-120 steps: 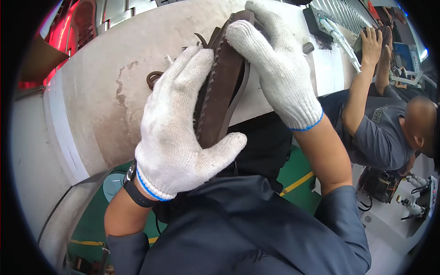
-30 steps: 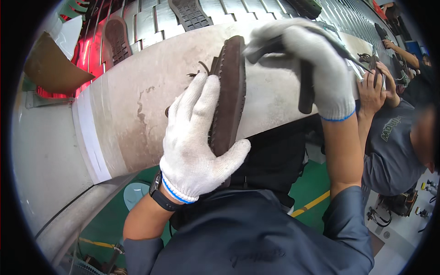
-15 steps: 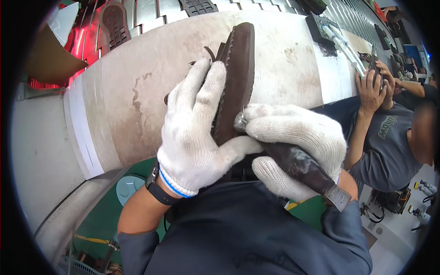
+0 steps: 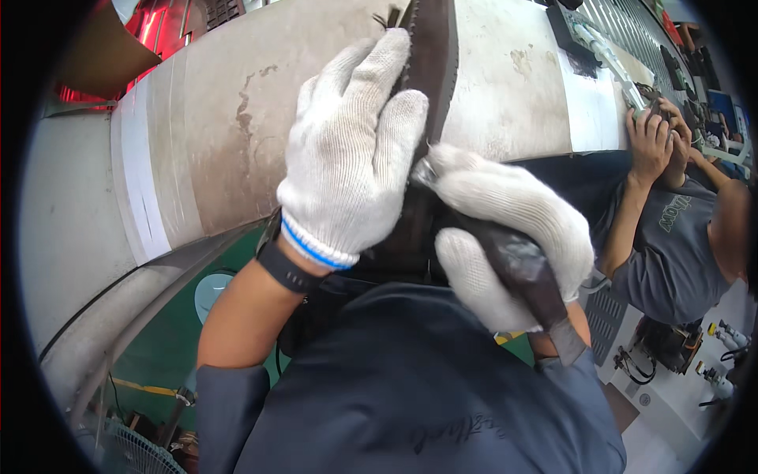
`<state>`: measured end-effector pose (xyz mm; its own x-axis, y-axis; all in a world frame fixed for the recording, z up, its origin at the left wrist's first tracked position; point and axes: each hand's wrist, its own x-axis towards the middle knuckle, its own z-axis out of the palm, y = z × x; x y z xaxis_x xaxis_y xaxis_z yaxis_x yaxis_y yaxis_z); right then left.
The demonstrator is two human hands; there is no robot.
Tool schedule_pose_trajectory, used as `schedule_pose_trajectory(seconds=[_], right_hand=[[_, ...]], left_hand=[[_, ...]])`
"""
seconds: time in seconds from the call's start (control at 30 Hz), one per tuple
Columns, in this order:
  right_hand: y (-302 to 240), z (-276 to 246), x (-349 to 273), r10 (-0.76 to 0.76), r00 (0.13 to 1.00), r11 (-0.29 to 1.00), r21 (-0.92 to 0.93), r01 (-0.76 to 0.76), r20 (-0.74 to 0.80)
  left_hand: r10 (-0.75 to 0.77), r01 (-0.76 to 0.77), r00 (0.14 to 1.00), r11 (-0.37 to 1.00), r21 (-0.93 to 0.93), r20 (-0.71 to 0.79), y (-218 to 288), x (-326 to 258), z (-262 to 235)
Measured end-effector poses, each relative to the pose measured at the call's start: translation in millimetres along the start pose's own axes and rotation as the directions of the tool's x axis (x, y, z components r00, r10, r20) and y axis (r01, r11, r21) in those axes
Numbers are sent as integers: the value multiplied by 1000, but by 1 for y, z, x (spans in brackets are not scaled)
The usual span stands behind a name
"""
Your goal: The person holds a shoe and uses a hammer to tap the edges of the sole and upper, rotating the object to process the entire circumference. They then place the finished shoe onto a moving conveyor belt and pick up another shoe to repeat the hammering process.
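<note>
A brown shoe (image 4: pixel 433 75) lies lengthwise before me, its far end cut off by the picture's upper edge. Along its left side runs a stitched or notched edge. My left hand (image 4: pixel 343 146), in a white knit glove, lies on that side with fingers stretched forward and thumb against the shoe. My right hand (image 4: pixel 517 209), also gloved, is closed round a dark-wrapped hand tool (image 4: pixel 513 265) with a flat metal end pointing back toward me. A shiny grey tip (image 4: pixel 424 172) at this hand's fingertips is beside the shoe; whether they touch, I cannot tell.
Under the shoe is a stained, pale work surface (image 4: pixel 205 118). A black tray with white tubes (image 4: pixel 604 59) stands at the far right. Beyond it, a co-worker's hands (image 4: pixel 651 142) handle a dark item. Red-lit machinery (image 4: pixel 162 31) is at the far left.
The view has shifted, and the shoe's far end has left the picture. My left thumb has swung from pointing right to lying forward along the shoe. My right hand keeps hold of the tool.
</note>
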<state>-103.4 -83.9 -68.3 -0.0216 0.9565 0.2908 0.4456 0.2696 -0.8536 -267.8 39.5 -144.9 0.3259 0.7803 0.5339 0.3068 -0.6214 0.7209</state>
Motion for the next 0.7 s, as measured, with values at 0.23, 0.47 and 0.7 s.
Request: schedule_pose_trajectory(seconds=[0.23,0.47,0.7], right_hand=[[5,-11,-12,248,959,945,254,-208,-140],[2,-2,-9,83,996,996,-28,-83,-15],[5,-15,-15,213,977,967,147,-210,-5]], left_hand=[[17,-17,999,1000,-7,32,-11,-7,1],[86,-87,996,992,95,11,7,-3,8],[21,-22,999,1000,17,34,-7,-3,4]])
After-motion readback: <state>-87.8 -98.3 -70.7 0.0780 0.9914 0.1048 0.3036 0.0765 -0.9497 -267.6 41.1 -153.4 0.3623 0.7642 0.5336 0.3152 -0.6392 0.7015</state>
